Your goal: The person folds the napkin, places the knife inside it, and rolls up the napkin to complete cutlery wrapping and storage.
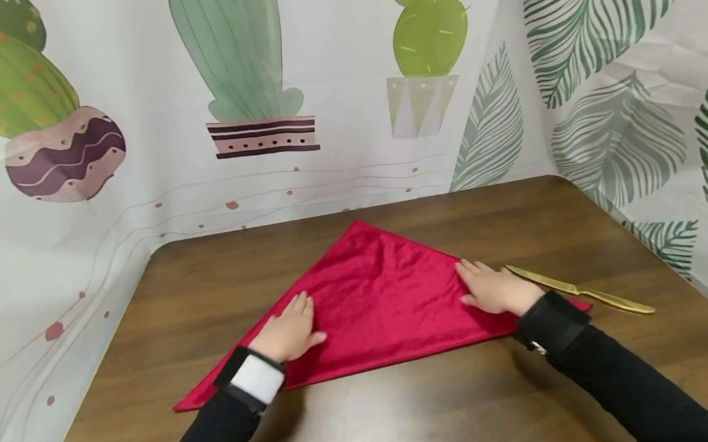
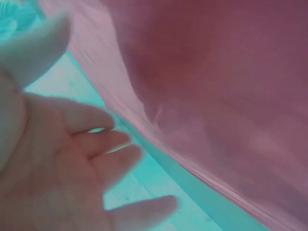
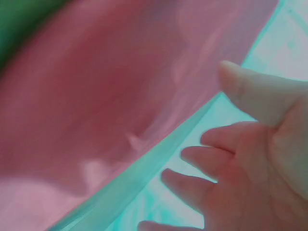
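A red cloth napkin (image 1: 384, 301) lies as a triangle on the wooden table, its peak at the far side and its long edge toward me. On its left slanting edge rests my left hand (image 1: 289, 330), fingers straight and thumb out to the side. My right hand (image 1: 493, 288) lies on the right slanting edge with its fingers extended. Both wrist views show a palm with spread fingers, the left hand (image 2: 62, 159) and the right hand (image 3: 240, 168), beside pinkish cloth. Just beyond my right hand lies a gold table knife (image 1: 581, 290), across the napkin's right corner.
The brown wooden table (image 1: 368, 418) has rounded far corners. Behind it and along its sides hangs a white backdrop (image 1: 350, 166) printed with cacti and leaves. Soft wrinkles run over the napkin's middle.
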The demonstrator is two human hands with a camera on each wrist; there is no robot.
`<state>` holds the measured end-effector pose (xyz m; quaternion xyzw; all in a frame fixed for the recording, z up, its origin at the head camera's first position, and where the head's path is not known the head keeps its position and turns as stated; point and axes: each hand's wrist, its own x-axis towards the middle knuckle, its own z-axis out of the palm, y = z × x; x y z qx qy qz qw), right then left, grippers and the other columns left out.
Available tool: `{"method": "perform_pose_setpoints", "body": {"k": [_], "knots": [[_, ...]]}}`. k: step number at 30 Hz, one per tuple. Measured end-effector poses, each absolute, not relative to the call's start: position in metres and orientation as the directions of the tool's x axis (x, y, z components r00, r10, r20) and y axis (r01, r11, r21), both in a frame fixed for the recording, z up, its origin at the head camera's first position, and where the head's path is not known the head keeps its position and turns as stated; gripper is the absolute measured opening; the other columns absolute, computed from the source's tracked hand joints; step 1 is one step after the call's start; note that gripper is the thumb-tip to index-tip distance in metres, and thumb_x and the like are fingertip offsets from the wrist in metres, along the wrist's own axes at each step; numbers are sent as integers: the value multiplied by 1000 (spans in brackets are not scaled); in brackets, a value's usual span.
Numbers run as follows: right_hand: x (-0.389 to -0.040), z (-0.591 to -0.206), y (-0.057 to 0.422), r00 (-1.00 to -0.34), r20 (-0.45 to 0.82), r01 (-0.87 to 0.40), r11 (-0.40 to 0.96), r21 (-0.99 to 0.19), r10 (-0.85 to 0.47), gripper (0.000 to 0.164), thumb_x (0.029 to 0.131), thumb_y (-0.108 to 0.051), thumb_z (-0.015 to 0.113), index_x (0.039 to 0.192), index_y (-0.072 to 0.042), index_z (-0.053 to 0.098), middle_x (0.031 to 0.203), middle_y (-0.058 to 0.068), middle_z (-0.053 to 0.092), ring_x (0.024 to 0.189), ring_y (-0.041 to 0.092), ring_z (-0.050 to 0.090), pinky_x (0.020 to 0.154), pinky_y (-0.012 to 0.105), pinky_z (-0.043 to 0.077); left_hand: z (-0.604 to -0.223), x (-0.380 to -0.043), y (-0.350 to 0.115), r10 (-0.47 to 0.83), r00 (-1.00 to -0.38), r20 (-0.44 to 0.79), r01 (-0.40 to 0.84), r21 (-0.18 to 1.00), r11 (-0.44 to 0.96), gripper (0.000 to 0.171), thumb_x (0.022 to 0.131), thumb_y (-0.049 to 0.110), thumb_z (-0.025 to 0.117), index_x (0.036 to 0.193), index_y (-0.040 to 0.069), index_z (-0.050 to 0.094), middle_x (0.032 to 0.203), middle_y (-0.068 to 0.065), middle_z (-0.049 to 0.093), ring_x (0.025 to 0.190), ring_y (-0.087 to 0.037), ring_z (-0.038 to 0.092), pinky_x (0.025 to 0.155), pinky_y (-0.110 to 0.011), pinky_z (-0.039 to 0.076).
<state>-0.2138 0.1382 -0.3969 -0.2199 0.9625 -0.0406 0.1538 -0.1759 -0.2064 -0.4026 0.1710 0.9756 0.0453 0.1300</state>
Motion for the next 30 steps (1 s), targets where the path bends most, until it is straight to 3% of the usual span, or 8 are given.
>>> {"method": "perform_pose_setpoints", "body": {"k": [7,14,22,30], "knots": [[-236,-402,50,-811,-285,-506,857,-99,-512,65,89,-37,48,138,0,24,143,16,19,130,31,16,98,55,17,-409,-218,-151,425,-867,-259,399,150,905,65,89,34,50,136,-5,25,143,-18,17,131,-28,12,95,-51,28],[-243,-414,1,-782,-394,-500,863,-65,-483,58,92,-35,43,139,-6,25,144,8,21,131,25,17,98,54,18,-421,-231,-128,394,-862,-318,368,141,919,59,90,28,50,137,0,27,144,-14,19,132,-25,14,93,-56,27],[-248,-417,6,-788,-449,-451,892,-44,-421,59,92,-33,43,140,-6,22,145,9,15,131,30,13,89,62,26,-424,-233,-135,351,-862,-365,315,157,936,60,89,30,50,137,2,27,145,-13,15,131,-32,9,88,-63,26],[-258,-415,58,-822,-447,-372,927,-48,-353,61,93,-32,42,139,1,19,145,17,11,130,34,10,87,65,24,-418,-232,-177,263,-886,-381,215,165,963,63,91,29,47,137,-4,22,144,-20,10,131,-35,7,89,-66,20]]}}
